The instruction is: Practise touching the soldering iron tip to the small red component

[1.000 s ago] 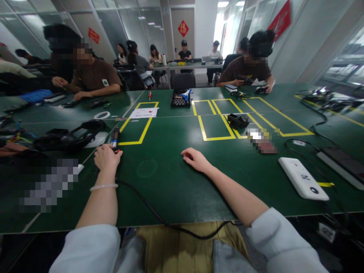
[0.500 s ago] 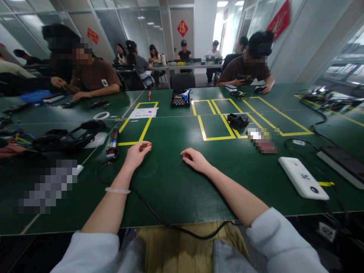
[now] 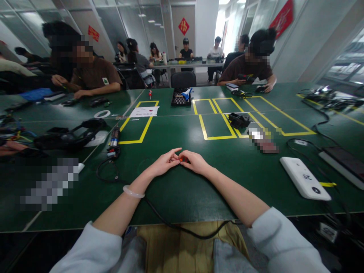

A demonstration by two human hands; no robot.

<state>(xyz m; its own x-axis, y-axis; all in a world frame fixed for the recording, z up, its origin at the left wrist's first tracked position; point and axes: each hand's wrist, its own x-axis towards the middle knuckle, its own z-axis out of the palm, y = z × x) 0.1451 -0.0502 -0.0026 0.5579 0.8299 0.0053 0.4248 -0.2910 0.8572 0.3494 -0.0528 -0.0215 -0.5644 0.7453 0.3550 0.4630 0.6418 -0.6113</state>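
Note:
Over the green table (image 3: 159, 201), my left hand (image 3: 164, 163) and my right hand (image 3: 196, 162) meet fingertip to fingertip. A small orange-red piece (image 3: 181, 160) shows between them, too small to identify. My left thumb and fingers close on it, with the index finger stretched out above. My right fingers are curled in a pinch at the same spot, and whatever they hold is mostly hidden. Left of my hands lies a cylindrical tool with a dark and silver body (image 3: 114, 138), a black cable (image 3: 159, 216) running from near it to the table's front edge.
Yellow tape outlines (image 3: 217, 138) mark the table ahead. A black tray (image 3: 178, 99) with a blue-and-white item sits at the back. On the right are a black bracket-like part (image 3: 239, 120) and a white power bank (image 3: 305, 178). Co-workers sit across the table.
My left hand has moved right with the small orange-red piece and now touches my right hand, which has stayed nearly in place.

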